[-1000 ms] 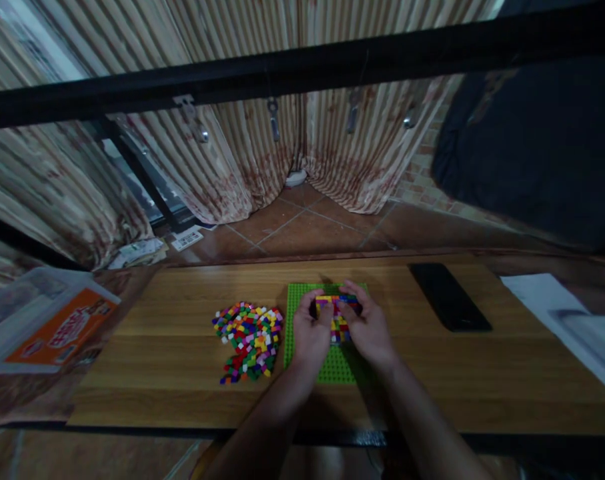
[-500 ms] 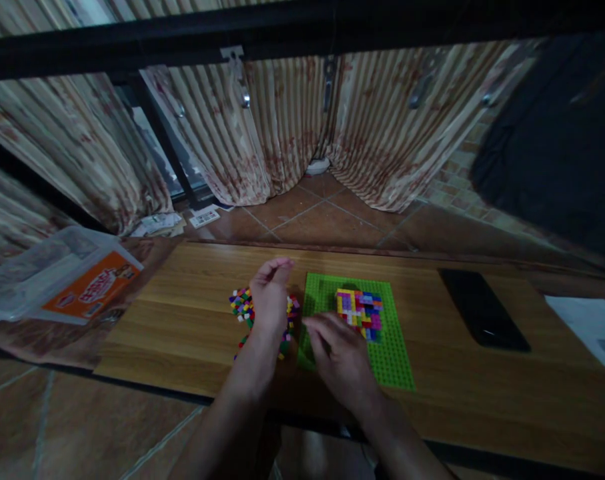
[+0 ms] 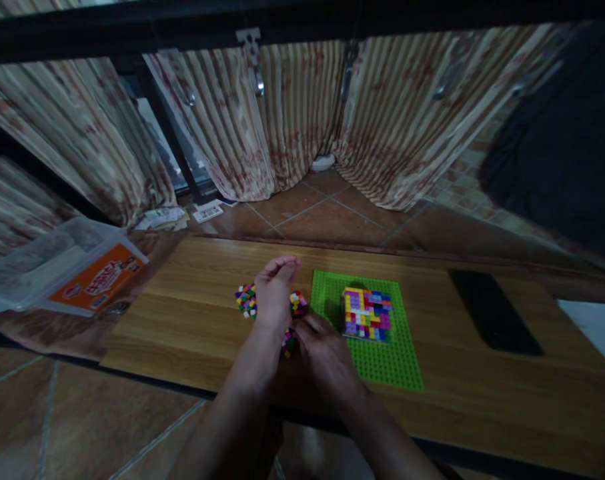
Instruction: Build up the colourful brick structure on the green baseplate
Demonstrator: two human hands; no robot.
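Note:
A pile of small multicoloured toy bricks [image 3: 246, 301] lies on the wooden table. My left hand [image 3: 275, 293] is over the pile with its fingers curled together; whatever they may hold is hidden. At the pile's right edge is my right hand [image 3: 325, 347], its fingers drawn together and pointing down at the loose bricks; I cannot make out anything between them. To its right, a green studded baseplate [image 3: 382, 367] lies flat. On the plate stands a block of joined bricks [image 3: 367, 313] in yellow, purple, red, white, blue and pink.
A dark phone-like slab [image 3: 495, 310] lies on the table's right part, with white paper [image 3: 589, 330] beyond it. On the left stands a clear plastic box [image 3: 82, 263] with an orange label. Curtains [image 3: 302, 113] hang behind the table [image 3: 182, 320].
My right hand has moved left from the baseplate's edge to the brick pile, uncovering the joined block. My left hand keeps nearly the same pose over the pile. The view has shifted slightly.

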